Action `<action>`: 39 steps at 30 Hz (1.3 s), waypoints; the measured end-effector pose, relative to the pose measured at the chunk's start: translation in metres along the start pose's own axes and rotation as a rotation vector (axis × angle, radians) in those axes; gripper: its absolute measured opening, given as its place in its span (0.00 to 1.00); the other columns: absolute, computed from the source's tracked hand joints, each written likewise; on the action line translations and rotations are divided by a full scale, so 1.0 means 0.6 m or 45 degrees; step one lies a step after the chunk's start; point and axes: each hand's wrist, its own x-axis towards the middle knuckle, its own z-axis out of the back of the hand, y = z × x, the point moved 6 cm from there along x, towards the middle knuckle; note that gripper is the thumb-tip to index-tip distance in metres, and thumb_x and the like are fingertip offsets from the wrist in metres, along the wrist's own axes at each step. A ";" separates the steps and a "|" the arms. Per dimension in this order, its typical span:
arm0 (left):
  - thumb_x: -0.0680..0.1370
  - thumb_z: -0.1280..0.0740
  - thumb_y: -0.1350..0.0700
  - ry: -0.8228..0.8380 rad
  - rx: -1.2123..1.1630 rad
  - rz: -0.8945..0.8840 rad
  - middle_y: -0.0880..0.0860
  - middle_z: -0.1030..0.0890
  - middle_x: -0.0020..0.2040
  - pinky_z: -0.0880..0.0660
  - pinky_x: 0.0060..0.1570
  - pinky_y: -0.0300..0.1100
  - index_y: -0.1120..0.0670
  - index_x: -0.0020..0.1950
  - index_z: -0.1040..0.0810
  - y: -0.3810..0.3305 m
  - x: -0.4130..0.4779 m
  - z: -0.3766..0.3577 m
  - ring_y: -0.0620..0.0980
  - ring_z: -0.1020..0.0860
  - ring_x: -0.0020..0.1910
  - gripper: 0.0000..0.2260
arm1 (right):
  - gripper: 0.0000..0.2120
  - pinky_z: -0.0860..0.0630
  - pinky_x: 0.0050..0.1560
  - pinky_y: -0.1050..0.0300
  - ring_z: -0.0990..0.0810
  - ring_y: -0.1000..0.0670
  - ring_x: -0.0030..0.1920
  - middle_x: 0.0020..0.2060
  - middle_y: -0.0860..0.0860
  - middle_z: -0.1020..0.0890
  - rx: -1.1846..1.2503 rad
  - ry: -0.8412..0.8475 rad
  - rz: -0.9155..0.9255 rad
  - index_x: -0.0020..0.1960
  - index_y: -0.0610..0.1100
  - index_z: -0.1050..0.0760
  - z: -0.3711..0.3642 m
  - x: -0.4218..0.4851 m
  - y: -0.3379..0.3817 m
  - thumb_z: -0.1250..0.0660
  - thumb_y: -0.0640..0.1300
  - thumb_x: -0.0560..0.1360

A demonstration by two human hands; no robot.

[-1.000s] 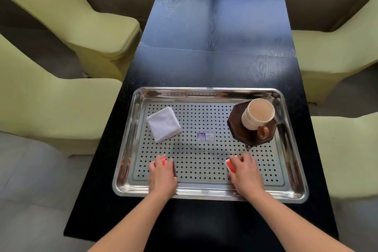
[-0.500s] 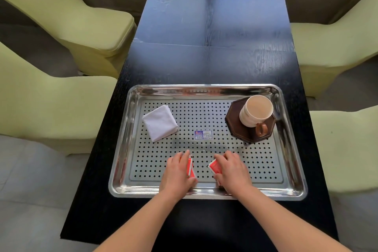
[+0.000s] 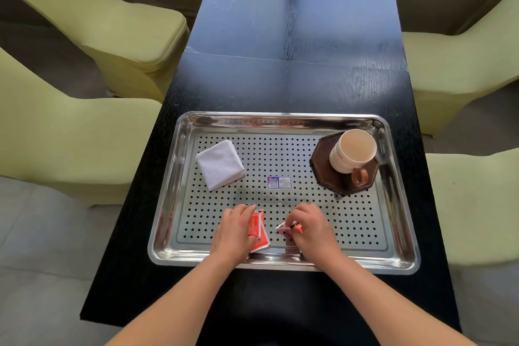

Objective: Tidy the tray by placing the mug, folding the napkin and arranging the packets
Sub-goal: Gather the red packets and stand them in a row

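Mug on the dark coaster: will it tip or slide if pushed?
Probably stable: the mug looks squat and wide, standing upright. It likely slides on the smooth coaster rather than tipping. Looks ceramic, so probably heavy for its size and breakable.

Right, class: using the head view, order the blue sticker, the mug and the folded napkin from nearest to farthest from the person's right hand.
1. Blue sticker, at the centre of the tray, just beyond the right hand.
2. Mug, on its coaster at the tray's far right.
3. Folded napkin, far left, right across the tray.
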 end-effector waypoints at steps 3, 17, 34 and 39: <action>0.75 0.28 0.54 -0.009 -0.017 0.001 0.44 0.32 0.72 0.31 0.66 0.46 0.46 0.77 0.38 -0.001 0.000 -0.003 0.48 0.37 0.69 0.33 | 0.05 0.38 0.41 0.67 0.28 0.49 0.47 0.44 0.50 0.20 -0.066 0.014 0.032 0.40 0.42 0.20 -0.014 -0.010 -0.009 0.25 0.34 0.70; 0.76 0.32 0.64 -0.043 -0.066 -0.149 0.46 0.34 0.74 0.33 0.68 0.43 0.48 0.77 0.37 -0.053 -0.011 -0.039 0.49 0.38 0.70 0.31 | 0.11 0.30 0.49 0.56 0.27 0.51 0.51 0.51 0.52 0.27 -0.121 0.091 -0.517 0.59 0.47 0.24 -0.008 -0.023 -0.079 0.35 0.47 0.78; 0.75 0.34 0.64 0.032 -0.469 0.120 0.51 0.28 0.61 0.24 0.57 0.45 0.50 0.76 0.34 -0.032 -0.011 -0.027 0.48 0.25 0.56 0.29 | 0.15 0.21 0.45 0.54 0.20 0.54 0.42 0.40 0.55 0.19 0.098 0.174 -0.561 0.62 0.50 0.23 -0.037 -0.015 -0.060 0.34 0.40 0.76; 0.77 0.31 0.57 0.019 -0.416 0.148 0.50 0.27 0.60 0.23 0.59 0.47 0.50 0.75 0.32 -0.025 -0.005 -0.021 0.48 0.24 0.56 0.27 | 0.20 0.25 0.44 0.57 0.21 0.54 0.44 0.44 0.55 0.20 0.107 0.080 -0.591 0.70 0.48 0.28 -0.022 -0.002 -0.066 0.33 0.46 0.79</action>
